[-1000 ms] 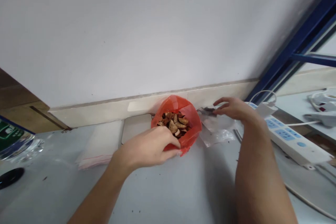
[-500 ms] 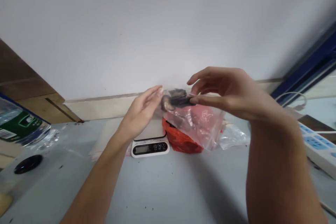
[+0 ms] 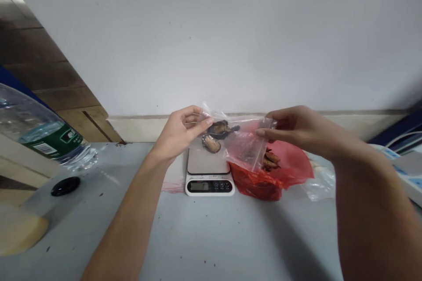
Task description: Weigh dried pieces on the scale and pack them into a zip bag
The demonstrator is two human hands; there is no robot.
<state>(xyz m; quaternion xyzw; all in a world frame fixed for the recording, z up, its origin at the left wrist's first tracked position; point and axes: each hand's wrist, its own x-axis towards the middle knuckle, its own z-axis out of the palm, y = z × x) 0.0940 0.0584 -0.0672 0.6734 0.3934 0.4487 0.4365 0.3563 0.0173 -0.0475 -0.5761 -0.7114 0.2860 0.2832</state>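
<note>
A clear zip bag is held stretched sideways in the air between my two hands. My left hand pinches its left end, thumb in front. Pinched at the bag's right end is my right hand. Dark brown dried pieces, which look like dried mushrooms, lie in the left part of the bag. Below the left part stands a white kitchen scale with a small lit display. An open red plastic bag sits right of the scale, with more brown dried pieces inside.
At the left are a large water bottle with a green label, a black oval object and a blurred pale yellow object. Crumpled clear plastic and a white power strip lie right. A wall closes the back.
My right hand has moved from the dark pieces to the bag's right end, and the bag is now spread out. My view has shifted, showing more of the red bag's inside.
</note>
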